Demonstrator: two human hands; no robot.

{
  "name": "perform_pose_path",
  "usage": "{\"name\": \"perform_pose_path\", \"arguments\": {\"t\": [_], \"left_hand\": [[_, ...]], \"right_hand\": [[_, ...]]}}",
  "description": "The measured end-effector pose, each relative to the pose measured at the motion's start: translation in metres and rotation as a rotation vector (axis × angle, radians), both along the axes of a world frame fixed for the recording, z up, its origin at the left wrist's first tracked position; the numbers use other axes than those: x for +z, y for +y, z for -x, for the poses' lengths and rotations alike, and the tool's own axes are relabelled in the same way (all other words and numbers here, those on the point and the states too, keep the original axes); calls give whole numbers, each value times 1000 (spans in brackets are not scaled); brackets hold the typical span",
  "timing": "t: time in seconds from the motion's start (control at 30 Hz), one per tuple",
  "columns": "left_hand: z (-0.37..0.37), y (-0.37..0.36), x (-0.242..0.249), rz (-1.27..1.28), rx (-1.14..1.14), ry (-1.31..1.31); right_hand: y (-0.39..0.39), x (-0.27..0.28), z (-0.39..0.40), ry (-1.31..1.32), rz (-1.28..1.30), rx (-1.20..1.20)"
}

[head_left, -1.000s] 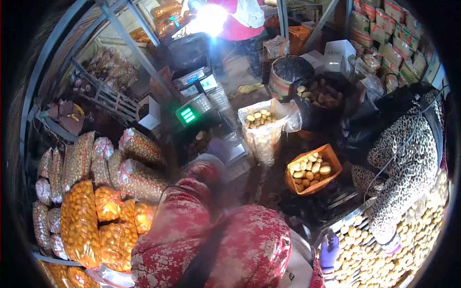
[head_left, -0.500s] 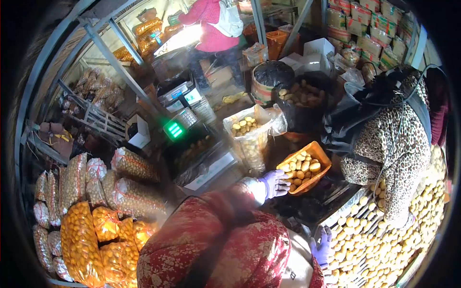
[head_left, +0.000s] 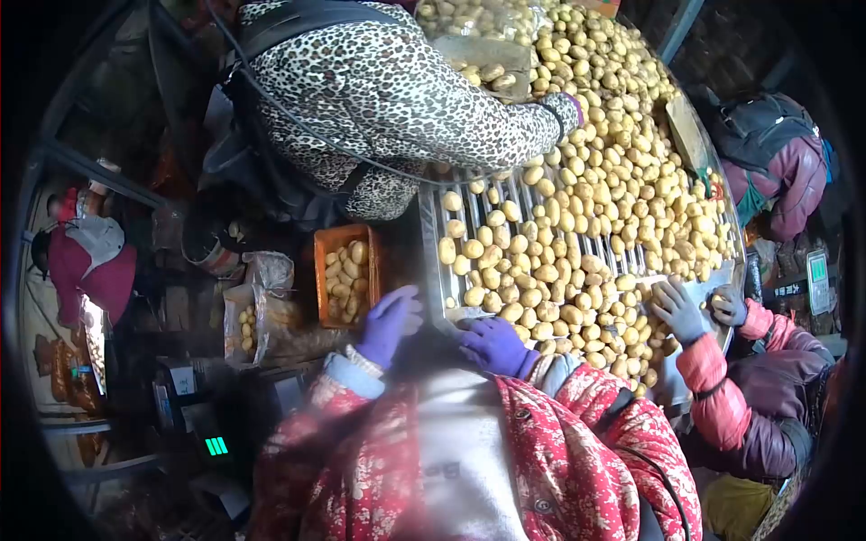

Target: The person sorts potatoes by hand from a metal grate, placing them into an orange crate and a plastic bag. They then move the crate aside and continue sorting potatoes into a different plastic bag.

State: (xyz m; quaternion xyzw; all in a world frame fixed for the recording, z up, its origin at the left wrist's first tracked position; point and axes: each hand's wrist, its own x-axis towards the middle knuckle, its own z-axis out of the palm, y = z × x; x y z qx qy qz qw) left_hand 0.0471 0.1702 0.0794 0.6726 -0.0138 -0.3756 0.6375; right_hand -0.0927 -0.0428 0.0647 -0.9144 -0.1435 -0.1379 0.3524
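Observation:
My left hand (head_left: 390,326), in a purple glove, hovers off the lower right corner of the orange crate (head_left: 322,275). Its fingers are stretched out, somewhat blurred, and hold nothing visible. Yellow potatoes (head_left: 346,272) lie inside that crate. At the near left corner of the metal sorting table (head_left: 436,261) is my right hand (head_left: 492,345), also purple-gloved. The fingers of this hand extend flat toward the table's rim, with no object showing in them. Close beyond it, many loose potatoes (head_left: 550,279) cover the slatted top.
Across the table, a person in a leopard-print sleeve (head_left: 415,99) reaches into the potatoes. Grey-gloved hands (head_left: 681,311) of another person work at the right edge. A further person (head_left: 780,167) bends at the far right. A clear bag of potatoes (head_left: 248,316) stands left of the crate.
My view has swung right, from the scale and sacks to the sorting table. My left hand has come away from the crate's potatoes, and my right hand now shows at the table corner.

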Motion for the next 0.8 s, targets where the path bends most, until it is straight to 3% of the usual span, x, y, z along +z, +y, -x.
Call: {"name": "perform_pose_path", "arguments": {"t": [0.1,0.13,0.2,0.27,0.3,0.37,0.43,0.47,0.5,0.57,0.63,0.73,0.8], "left_hand": [[11,-40,-36,99,-67,-589],[1,-51,-40,-53,-196,-1048],[-11,-76,-78,-186,-706,-1259],[-8,-93,-91,-235,-1058,-1409],[-2,-99,-90,-210,-1152,-1475],[-2,-103,-85,-195,-1204,-1533],[-2,-110,-69,-178,-1132,-1530],[-2,-120,-39,-343,-1213,-1315],[-3,-115,-51,-234,-1060,-1341],[-6,-120,-52,-240,-1023,-1288],[-7,-118,-64,-200,-916,-1263],[-8,-117,-83,-161,-803,-1286],[-7,-121,-89,-142,-770,-1405]], "right_hand": [[-25,21,5,77,-16,-62],[-37,25,1,50,-4,-100],[-61,23,-17,-46,1,-175],[-84,29,-41,-56,-1,-244],[-101,1,-55,-99,-17,-254],[-113,-13,-81,-232,9,-295],[-102,8,-114,41,36,-206],[-93,-2,-130,106,-15,-159],[-80,-52,-152,-253,-5,-239],[-73,-38,-172,-34,143,-302],[-63,-75,-191,-276,117,-548],[-70,-85,-169,5,161,-372],[-73,-95,-132,-72,111,-323]]}}
